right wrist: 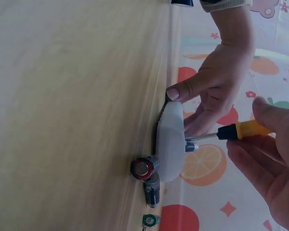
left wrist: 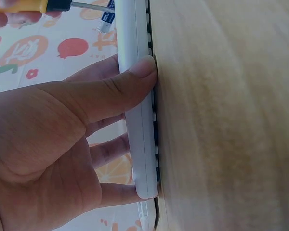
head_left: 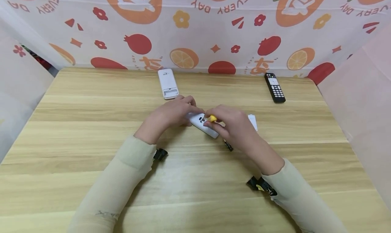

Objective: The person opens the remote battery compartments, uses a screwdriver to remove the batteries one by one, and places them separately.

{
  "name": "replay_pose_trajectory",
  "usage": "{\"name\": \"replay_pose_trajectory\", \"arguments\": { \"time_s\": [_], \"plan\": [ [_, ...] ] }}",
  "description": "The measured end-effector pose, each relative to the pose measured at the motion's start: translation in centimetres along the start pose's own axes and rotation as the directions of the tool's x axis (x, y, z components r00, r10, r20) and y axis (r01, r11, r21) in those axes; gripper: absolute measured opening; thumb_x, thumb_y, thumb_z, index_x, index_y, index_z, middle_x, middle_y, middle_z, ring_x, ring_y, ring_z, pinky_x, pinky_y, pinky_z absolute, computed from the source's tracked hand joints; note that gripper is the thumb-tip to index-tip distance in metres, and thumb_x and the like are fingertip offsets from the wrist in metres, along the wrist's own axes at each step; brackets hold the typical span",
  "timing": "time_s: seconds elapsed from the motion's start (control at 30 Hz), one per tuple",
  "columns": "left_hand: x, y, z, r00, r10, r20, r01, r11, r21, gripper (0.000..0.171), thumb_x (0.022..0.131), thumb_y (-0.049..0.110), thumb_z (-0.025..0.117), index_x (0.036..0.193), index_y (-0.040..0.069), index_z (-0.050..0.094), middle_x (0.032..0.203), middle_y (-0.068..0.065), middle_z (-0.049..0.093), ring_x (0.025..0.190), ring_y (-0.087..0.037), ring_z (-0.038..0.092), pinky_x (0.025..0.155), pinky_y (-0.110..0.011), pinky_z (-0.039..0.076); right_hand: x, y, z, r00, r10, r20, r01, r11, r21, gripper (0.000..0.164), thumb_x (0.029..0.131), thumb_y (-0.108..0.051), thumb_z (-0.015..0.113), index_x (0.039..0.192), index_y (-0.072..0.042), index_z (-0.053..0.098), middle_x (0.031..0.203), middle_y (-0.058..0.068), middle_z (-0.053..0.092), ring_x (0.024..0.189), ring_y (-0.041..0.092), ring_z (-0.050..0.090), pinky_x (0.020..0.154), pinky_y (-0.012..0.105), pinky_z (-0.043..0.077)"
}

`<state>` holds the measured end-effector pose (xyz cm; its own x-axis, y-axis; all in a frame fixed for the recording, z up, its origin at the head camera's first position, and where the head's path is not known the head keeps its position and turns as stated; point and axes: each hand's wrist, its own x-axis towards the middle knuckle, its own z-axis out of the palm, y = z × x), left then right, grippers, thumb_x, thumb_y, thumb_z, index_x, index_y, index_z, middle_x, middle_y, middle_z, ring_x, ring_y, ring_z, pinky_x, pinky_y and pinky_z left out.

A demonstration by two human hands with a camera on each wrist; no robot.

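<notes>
A white remote control lies face down on the wooden table, its buttons against the wood in the left wrist view. My left hand holds it by its sides, thumb on the near edge and fingers on the far one. My right hand pinches a screwdriver with a yellow and black handle. Its metal shaft reaches to the back of the remote. Beside the shaft, a small battery sticks up out of the remote. The right fingers partly cover the screwdriver in the head view.
Loose batteries lie near the remote's right end, and a white cover piece sits beyond the right hand. Farther back are another white remote with an uncovered battery compartment and a black remote. A fruit-print cloth hangs behind the table.
</notes>
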<state>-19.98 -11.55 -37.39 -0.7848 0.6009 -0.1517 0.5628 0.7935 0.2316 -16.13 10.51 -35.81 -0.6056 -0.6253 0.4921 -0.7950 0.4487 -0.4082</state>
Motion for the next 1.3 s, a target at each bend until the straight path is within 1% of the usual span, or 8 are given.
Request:
{"name": "replay_pose_trajectory", "arguments": {
  "time_s": [0.13, 0.3, 0.47, 0.7, 0.8, 0.97, 1.1, 1.3],
  "plan": [
    [0.0, -0.2, -0.1, 1.000, 0.001, 0.020, -0.001, 1.000, 0.000, 0.055, 0.080, 0.019, 0.072, 0.128, 0.038, 0.052, 0.118, 0.001, 0.048, 0.106, -0.023, 0.041, 0.089, -0.037, 0.038, 0.5, 0.2, -0.2, 0.996, 0.070, -0.053, -0.068, 0.996, 0.049, 0.021, 0.082, -0.027, 0.068, 0.096, -0.012, 0.063, 0.092, -0.004, 0.063, 0.077, 0.002, 0.059, 0.067, 0.020, 0.051],
    [0.0, -0.3, -0.2, 0.999, -0.006, 0.053, 0.008, 1.000, -0.029, 0.054, 0.080, 0.020, 0.071, 0.128, 0.036, 0.053, 0.120, 0.000, 0.047, 0.106, -0.023, 0.040, 0.090, -0.037, 0.038, 0.7, 0.5, -0.6, 0.985, 0.160, -0.058, -0.159, 0.987, 0.021, 0.024, 0.083, -0.032, 0.067, 0.098, -0.015, 0.060, 0.088, -0.007, 0.062, 0.071, 0.001, 0.056, 0.064, 0.020, 0.050],
    [0.2, -0.2, -0.4, 0.998, -0.007, 0.056, 0.009, 1.000, -0.027, 0.053, 0.080, 0.019, 0.072, 0.128, 0.035, 0.053, 0.119, 0.000, 0.048, 0.105, -0.023, 0.041, 0.089, -0.037, 0.038, 0.4, 0.5, -1.0, 0.983, 0.177, -0.044, -0.177, 0.984, 0.003, 0.023, 0.083, -0.030, 0.067, 0.099, -0.014, 0.059, 0.088, -0.006, 0.062, 0.070, 0.003, 0.056, 0.064, 0.025, 0.051],
    [0.3, -0.3, -0.5, 0.998, -0.012, 0.057, 0.013, 1.000, -0.025, 0.054, 0.080, 0.019, 0.072, 0.128, 0.037, 0.053, 0.119, 0.001, 0.048, 0.104, -0.022, 0.040, 0.089, -0.036, 0.038, 0.2, 0.8, -1.2, 0.978, 0.201, -0.047, -0.200, 0.980, 0.020, 0.025, 0.084, -0.033, 0.066, 0.100, -0.016, 0.058, 0.087, -0.008, 0.062, 0.070, 0.002, 0.057, 0.063, 0.019, 0.049],
    [0.3, -0.4, -0.5, 0.998, -0.012, 0.057, 0.014, 1.000, -0.027, 0.055, 0.080, 0.020, 0.072, 0.128, 0.037, 0.053, 0.119, 0.001, 0.048, 0.104, -0.022, 0.040, 0.089, -0.036, 0.038, 0.2, 0.9, -1.5, 0.973, 0.225, -0.049, -0.223, 0.974, 0.027, 0.027, 0.084, -0.036, 0.065, 0.101, -0.017, 0.058, 0.086, -0.009, 0.062, 0.069, 0.002, 0.057, 0.063, 0.019, 0.049],
    [0.3, -0.4, -0.5, 0.999, -0.003, 0.052, 0.004, 1.000, -0.025, 0.055, 0.079, 0.020, 0.073, 0.127, 0.038, 0.053, 0.118, 0.001, 0.049, 0.104, -0.022, 0.041, 0.089, -0.036, 0.037, 0.0, 1.5, -2.3, 0.953, 0.289, -0.094, -0.281, 0.955, 0.090, 0.028, 0.083, -0.038, 0.065, 0.101, -0.018, 0.058, 0.084, -0.010, 0.062, 0.068, 0.003, 0.058, 0.062, 0.022, 0.050],
    [0.3, -0.4, -0.6, 0.999, 0.004, 0.040, -0.002, 1.000, -0.029, 0.054, 0.079, 0.019, 0.073, 0.126, 0.038, 0.054, 0.117, 0.000, 0.049, 0.104, -0.023, 0.041, 0.089, -0.036, 0.037, -0.1, 2.2, -2.9, 0.936, 0.323, -0.140, -0.306, 0.943, 0.130, 0.029, 0.083, -0.038, 0.065, 0.102, -0.017, 0.058, 0.082, -0.010, 0.062, 0.066, 0.004, 0.058, 0.060, 0.024, 0.051],
    [0.0, -0.3, -0.4, 0.999, 0.004, 0.036, -0.001, 0.997, -0.076, 0.054, 0.077, 0.023, 0.075, 0.125, 0.035, 0.055, 0.119, 0.001, 0.048, 0.105, -0.021, 0.040, 0.090, -0.036, 0.036, -0.7, 3.1, -3.5, 0.907, 0.381, -0.181, -0.351, 0.919, 0.178, 0.028, 0.083, -0.035, 0.067, 0.103, -0.018, 0.058, 0.084, -0.007, 0.061, 0.066, 0.006, 0.059, 0.059, 0.024, 0.051]
  ]
}}
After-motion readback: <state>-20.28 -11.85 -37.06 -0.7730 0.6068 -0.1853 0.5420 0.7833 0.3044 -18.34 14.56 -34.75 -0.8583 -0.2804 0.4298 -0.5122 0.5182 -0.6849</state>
